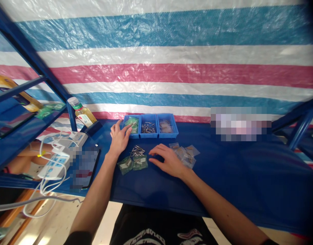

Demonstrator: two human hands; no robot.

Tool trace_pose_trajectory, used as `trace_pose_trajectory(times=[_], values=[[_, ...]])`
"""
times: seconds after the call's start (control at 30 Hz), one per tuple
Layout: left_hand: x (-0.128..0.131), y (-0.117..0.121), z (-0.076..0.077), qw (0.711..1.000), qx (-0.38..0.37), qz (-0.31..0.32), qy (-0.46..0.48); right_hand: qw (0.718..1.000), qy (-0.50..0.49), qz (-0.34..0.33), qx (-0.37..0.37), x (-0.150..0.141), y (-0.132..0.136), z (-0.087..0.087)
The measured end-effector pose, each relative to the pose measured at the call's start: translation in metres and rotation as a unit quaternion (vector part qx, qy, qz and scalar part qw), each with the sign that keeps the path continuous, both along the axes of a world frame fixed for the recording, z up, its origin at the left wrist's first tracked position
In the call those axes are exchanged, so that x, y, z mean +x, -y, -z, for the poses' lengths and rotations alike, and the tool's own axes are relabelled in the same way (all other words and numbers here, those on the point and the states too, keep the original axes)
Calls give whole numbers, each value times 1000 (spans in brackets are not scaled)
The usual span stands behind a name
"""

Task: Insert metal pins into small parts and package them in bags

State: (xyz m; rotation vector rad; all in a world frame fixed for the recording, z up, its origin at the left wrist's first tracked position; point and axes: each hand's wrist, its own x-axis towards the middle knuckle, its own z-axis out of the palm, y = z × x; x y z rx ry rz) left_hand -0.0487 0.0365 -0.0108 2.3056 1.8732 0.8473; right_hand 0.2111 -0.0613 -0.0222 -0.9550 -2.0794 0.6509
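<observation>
Three blue trays [150,126] stand at twelve o'clock on the blue worktop [222,180]. The left hand [119,139], fingers apart, reaches its fingertips [130,126] to the leftmost tray. The right hand [166,161] lies open and empty beside about four clear bags [183,154] at its two o'clock. One pile of steel pins [137,151] sits between the hands, with two green bags [132,164] at its seven o'clock.

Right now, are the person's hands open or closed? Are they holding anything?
Left hand: open, fingertips at the blue bin, holding nothing I can see.
Right hand: open, on the blue cloth beside the clear bags, holding nothing.
</observation>
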Motion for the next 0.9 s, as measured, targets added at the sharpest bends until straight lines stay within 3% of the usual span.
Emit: trace_pose_trajectory(times=[0.13,0.27,0.37,0.47,0.57,0.9], values=[[2,2,0,1000,-1,3,2,991,93,-62,70,-6,6,-2],[6,6,-7,999,42,7,12,985,132,-68,82,-7,7,-1],[8,10,-14,994,78,58,58,983,149,-74,78,-6,6,0],[8,13,-19,984,-8,173,44,983,149,-80,70,-5,5,2],[6,14,-20,970,-67,234,-18,987,131,-64,64,-4,4,3],[-11,10,-20,964,-132,216,-80,989,127,-47,60,-1,1,9]])
